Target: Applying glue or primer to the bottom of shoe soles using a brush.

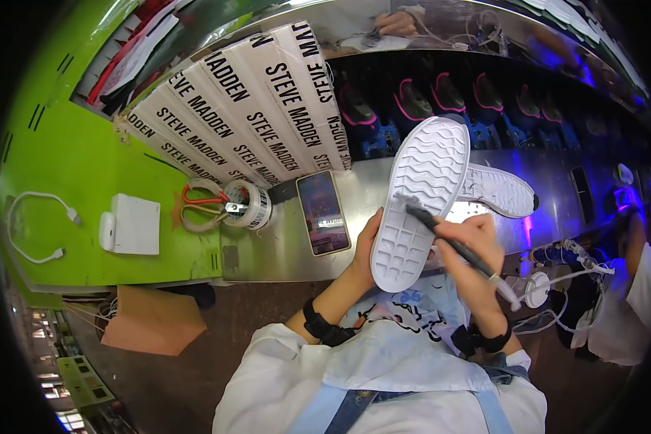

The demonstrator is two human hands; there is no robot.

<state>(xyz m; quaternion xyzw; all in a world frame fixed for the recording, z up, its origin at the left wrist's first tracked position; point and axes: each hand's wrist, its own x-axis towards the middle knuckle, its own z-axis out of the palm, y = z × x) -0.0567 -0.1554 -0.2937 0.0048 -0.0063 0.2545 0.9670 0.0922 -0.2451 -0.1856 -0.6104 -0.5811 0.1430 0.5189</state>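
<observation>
A white shoe (pixel 428 155) is held up with its sole facing me, wavy ridges at the toe half and square hollows lower down. My left hand (pixel 366 246) is closed round its left edge, fingers partly hidden behind it. In my right hand (pixel 477 249) is a dark-handled brush (pixel 421 215), its greyish tip against the middle of the sole. Behind the held shoe, a second white lace-up shoe (pixel 500 189) lies on the metal worktop (pixel 275 249), partly covered.
A printed shoe carton (pixel 253 108) stands at the back left, with tape rolls (pixel 247 206), red-handled scissors (pixel 199 195) and a phone (pixel 323 213) before it. Dark shapes with pink edges (pixel 412 98) line the rear. A white box (pixel 136 226) and cable (pixel 22 246) lie left.
</observation>
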